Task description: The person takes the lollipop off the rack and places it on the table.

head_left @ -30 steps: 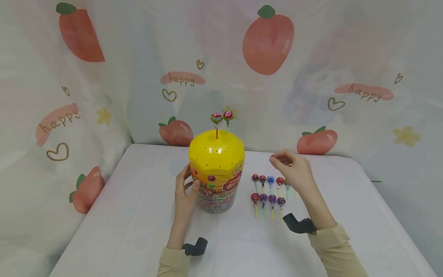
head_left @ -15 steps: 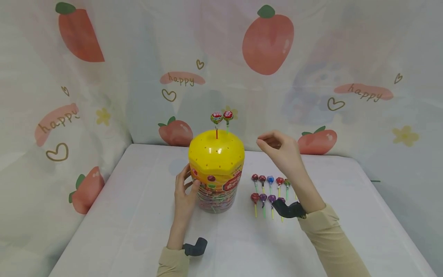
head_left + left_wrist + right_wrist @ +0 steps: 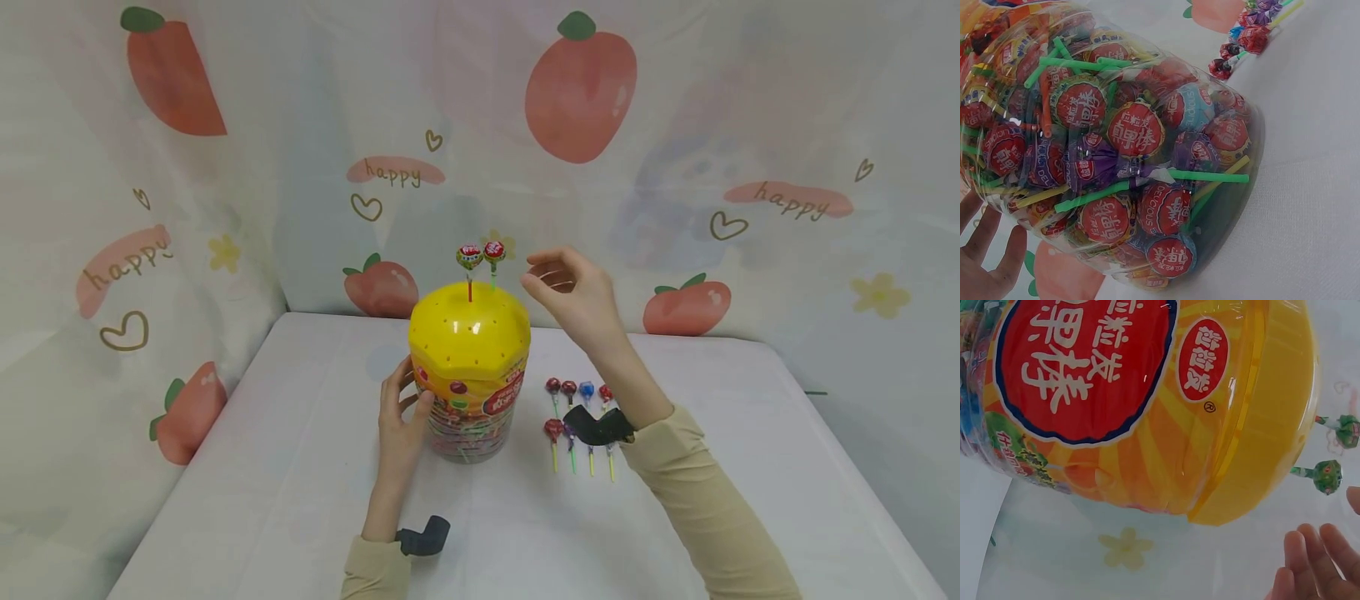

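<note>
A clear jar of lollipops (image 3: 471,425) stands upright on the table, capped by a yellow lid (image 3: 465,342) with small holes. Two green-and-red wrapped lollipops (image 3: 494,252) stick up out of the lid. My left hand (image 3: 399,421) holds the jar's left side, thumb in front; some of its fingers are hidden behind it. In the left wrist view, wrapped candies show through the jar wall (image 3: 1135,131). My right hand (image 3: 576,292) hovers just right of the two upright lollipops, fingers loosely bent, holding nothing. The right wrist view shows its fingertips (image 3: 1295,550) apart from the green lollipops (image 3: 1327,477).
Right of the jar, several loose lollipops (image 3: 553,429) lie in two rows on the white table (image 3: 300,467), partly hidden under my right forearm and its black wrist mount (image 3: 597,425). A fruit-printed curtain (image 3: 300,100) hangs behind and at the sides.
My right hand has moved left and up, from above the loose lollipops to beside the upright pair. The left hand and the jar have stayed in place.
</note>
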A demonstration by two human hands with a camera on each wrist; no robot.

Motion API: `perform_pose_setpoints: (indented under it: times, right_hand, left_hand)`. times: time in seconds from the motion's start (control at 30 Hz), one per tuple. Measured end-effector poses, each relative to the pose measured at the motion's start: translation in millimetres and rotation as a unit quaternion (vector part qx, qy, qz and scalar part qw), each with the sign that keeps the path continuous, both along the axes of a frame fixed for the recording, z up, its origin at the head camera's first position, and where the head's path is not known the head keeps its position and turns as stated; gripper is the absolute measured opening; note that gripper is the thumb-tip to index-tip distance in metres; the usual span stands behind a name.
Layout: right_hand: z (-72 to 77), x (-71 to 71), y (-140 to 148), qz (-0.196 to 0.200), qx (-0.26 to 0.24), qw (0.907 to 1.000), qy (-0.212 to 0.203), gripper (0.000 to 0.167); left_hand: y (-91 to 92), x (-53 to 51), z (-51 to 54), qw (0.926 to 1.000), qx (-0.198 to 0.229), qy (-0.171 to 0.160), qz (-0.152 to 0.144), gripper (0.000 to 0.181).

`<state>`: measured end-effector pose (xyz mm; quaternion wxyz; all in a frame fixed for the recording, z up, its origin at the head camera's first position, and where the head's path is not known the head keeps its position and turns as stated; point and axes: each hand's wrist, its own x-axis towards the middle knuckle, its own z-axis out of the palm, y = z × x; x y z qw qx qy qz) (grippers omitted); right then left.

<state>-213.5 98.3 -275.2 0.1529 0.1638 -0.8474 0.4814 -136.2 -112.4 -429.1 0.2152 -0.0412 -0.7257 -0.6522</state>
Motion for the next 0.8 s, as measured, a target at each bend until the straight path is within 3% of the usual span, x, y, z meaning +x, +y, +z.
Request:
perform_pose_setpoints:
  times: [0.43,0.8]
  right_hand:
    - [7.0,-17.1,-23,0.055,-0.031,0.9979,0.019,0.037]
    - [7.7,-22.3,-33,0.072,-0.052,0.9959,0.02,0.033]
  left_hand:
    - [0.0,0.3,0.3,1.0,-0.001,0.002,0.0,0.055]
    - [-0.8,-0.6,-2.0,1.0,-0.003,-0.003,-0.001,0.055]
